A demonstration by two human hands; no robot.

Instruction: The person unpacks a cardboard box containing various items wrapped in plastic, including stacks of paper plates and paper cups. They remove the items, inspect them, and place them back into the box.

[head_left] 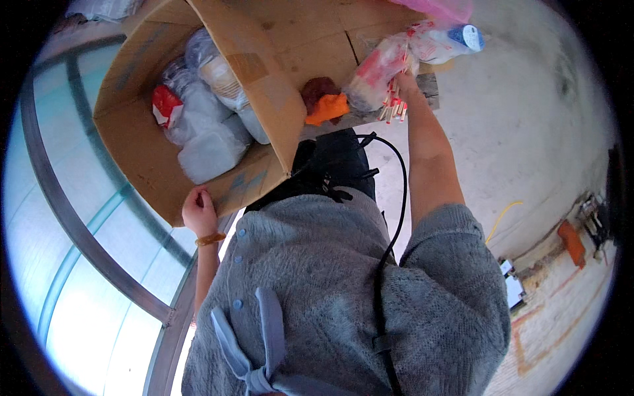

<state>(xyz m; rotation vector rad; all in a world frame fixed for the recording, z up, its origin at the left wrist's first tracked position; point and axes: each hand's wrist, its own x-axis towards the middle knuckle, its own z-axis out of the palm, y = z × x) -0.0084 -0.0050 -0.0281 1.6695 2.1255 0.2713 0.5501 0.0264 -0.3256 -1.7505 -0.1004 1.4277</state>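
Cardboard box (135, 148): open mouth facing my camera, at the left of the brown surface (314, 43). I can't tell from my end what's under it.
Inside the box: white plastic containers (205, 162) toward the near rim, a stack of what look like cups (221, 80) in clear wrap, and a red-and-white packet (166, 105) by the left wall. I'd count that lot as the done part.
Left hand (199, 212): fingers curled at the near rim, close to the box's lower left corner. Reads to me like steadying, but can't tell if it's really gripping.
Right hand (405, 82): closed around a bundle of red-tipped sticks (395, 111), near the right end of the surface's near edge. Fingers mostly hidden, so no clue how firm.
Sticks: outside the box, well apart from its mouth, right up against a clear bag (370, 79). Can't tell if they're in it.
Brown surface: orange cloth (328, 109) by the near edge, between box and bag; blue-ended item (470, 38) and pink plastic (446, 8) over toward the far right corner.
Progress: partway, imo. Box is well stocked, the sticks and bag aren't in it, and whether the other bits count as left over is anyone's guess.
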